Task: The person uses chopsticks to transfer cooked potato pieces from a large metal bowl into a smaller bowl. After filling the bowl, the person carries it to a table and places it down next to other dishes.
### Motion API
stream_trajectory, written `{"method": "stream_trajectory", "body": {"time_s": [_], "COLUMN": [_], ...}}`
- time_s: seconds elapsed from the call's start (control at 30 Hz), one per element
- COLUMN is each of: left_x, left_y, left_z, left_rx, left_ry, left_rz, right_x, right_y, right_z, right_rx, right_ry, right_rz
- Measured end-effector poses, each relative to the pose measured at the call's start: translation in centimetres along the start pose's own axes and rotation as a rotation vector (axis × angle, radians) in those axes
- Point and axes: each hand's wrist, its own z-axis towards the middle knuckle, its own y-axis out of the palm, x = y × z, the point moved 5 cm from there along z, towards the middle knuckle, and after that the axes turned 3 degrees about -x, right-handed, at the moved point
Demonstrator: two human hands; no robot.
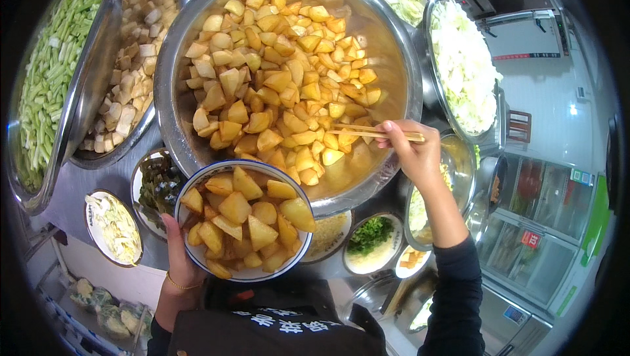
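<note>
My left hand (181,257) grips the left side of a white bowl with a blue rim (306,252). Browned potato chunks (236,208) are heaped in it. The bowl is held over the near edge of a large steel basin (167,56), hiding part of its rim. Many more potato chunks (280,75) lie in this basin. My right hand (411,149) holds a pair of wooden chopsticks (366,132) above the basin's right side. Their tips are among the potatoes, and no piece is plainly pinched between them.
Left stand a tray of cut green beans (61,70) and a tray of pale cubes (130,95). Small dishes hold dark seaweed-like strips (156,188), pale shreds (113,228) and chopped greens (371,233). Shredded cabbage (462,65) fills a right-hand basin. A glass-fronted refrigerator (536,228) stands beyond.
</note>
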Motion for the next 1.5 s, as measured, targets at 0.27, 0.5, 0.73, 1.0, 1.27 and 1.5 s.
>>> {"method": "stream_trajectory", "body": {"time_s": [0.27,0.5,0.73,1.0,1.27,1.5], "left_x": [0.5,0.2,0.7,0.6,0.5,0.4], "left_y": [-0.1,-0.7,-0.3,-0.1,-0.3,-0.2], "left_z": [-0.1,-0.1,-0.2,-0.3,0.0,0.0], "left_rx": [-0.028,0.074,0.035,0.073,0.006,-0.02], "left_ry": [0.03,0.051,0.043,0.047,0.061,0.035], "left_rz": [0.071,0.014,0.079,0.05,0.04,0.011], "right_x": [-3.5,-4.7,-1.5,-0.2,-0.8,-3.4], "right_y": [1.9,-2.4,1.5,4.2,3.1,0.9], "right_z": [-1.6,-1.4,-1.9,-1.5,0.2,0.0], "right_rx": [-0.245,0.041,-0.279,-0.2,0.079,0.062], "right_ry": [-0.604,-0.455,-0.467,-0.538,-0.464,-0.504], "right_rz": [-0.543,-0.448,-0.369,-0.46,-0.324,-0.361]}}
